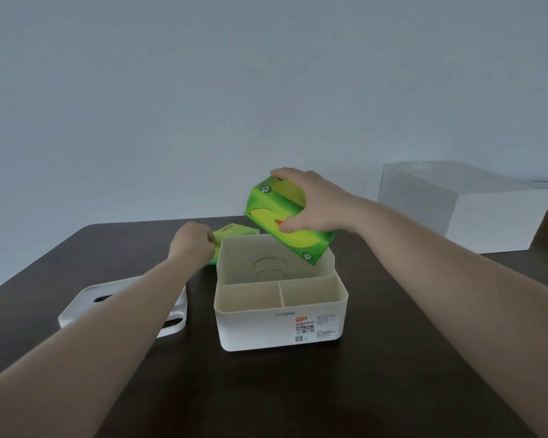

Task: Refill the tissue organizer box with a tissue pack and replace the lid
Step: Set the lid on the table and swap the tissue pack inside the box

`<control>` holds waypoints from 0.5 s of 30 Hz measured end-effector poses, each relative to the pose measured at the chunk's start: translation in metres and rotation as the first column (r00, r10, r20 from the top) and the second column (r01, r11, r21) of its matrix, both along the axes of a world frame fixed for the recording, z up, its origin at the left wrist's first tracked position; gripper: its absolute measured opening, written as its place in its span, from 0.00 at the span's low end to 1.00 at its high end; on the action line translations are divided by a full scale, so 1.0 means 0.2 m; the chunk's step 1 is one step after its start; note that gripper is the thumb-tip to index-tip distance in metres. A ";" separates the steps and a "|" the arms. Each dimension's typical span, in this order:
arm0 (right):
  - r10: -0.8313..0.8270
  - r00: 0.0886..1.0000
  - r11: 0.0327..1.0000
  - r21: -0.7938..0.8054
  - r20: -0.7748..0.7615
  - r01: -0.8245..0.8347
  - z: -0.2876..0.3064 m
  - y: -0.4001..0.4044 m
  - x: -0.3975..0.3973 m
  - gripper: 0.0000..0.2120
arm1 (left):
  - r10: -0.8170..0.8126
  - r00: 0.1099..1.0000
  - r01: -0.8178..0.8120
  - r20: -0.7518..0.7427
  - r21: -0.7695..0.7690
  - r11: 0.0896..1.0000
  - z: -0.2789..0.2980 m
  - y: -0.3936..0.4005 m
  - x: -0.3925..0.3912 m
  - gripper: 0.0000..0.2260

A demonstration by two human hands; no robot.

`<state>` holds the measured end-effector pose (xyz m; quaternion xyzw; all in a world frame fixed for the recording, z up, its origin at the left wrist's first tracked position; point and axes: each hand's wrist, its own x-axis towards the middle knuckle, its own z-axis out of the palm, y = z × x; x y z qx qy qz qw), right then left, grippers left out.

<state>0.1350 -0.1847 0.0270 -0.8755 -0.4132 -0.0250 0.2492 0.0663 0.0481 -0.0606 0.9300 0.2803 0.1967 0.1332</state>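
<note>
Box (280, 314): white organizer, open-topped, standing on the dark table (393, 358); the landmark for the rest.
Compartments: large one at the far side of the box, empty but for wire spring rings on its floor; two small ones along the near side, both empty.
Pack (276, 216): green and yellow tissue pack, tilted, held above the box's far right corner, its lower end dipping just past the rim.
Right hand (310, 202): clamped on the pack, fingers over the upper end, thumb on the side face.
Left hand (192, 246): just left of the box's far corner, fingers curled together; it seems to pinch the edge of a second pack, but I cannot tell for sure.
Second pack (234, 232): same colours, lying behind the box at its far left, mostly hidden.
Lid (86, 306): white, with a dark slot, lying flat to the left of the box, partly under the left forearm.
Done: lid off, pack picked up and brought over the opening.
Left: level the pack, lower it onto the springs, then fetch the lid and press it on.
</note>
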 end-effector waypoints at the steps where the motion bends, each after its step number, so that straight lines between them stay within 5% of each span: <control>1: 0.042 0.999 0.998 -0.043 0.019 -0.041 0.00 0.02 -0.01 0.46 | -0.009 1.000 0.009 0.001 -0.006 1.000 -0.02 0.01 0.00 0.11; 8: 0.237 0.962 0.893 -0.421 0.135 -0.160 -0.06 0.11 -0.05 0.43 | -0.081 0.996 0.078 -0.023 -0.083 0.993 -0.09 0.07 0.00 0.12; 15: 0.351 0.935 0.818 -0.502 0.049 -0.281 -0.10 0.13 -0.07 0.41 | -0.097 0.995 0.095 -0.016 -0.101 0.990 -0.08 0.09 -0.02 0.13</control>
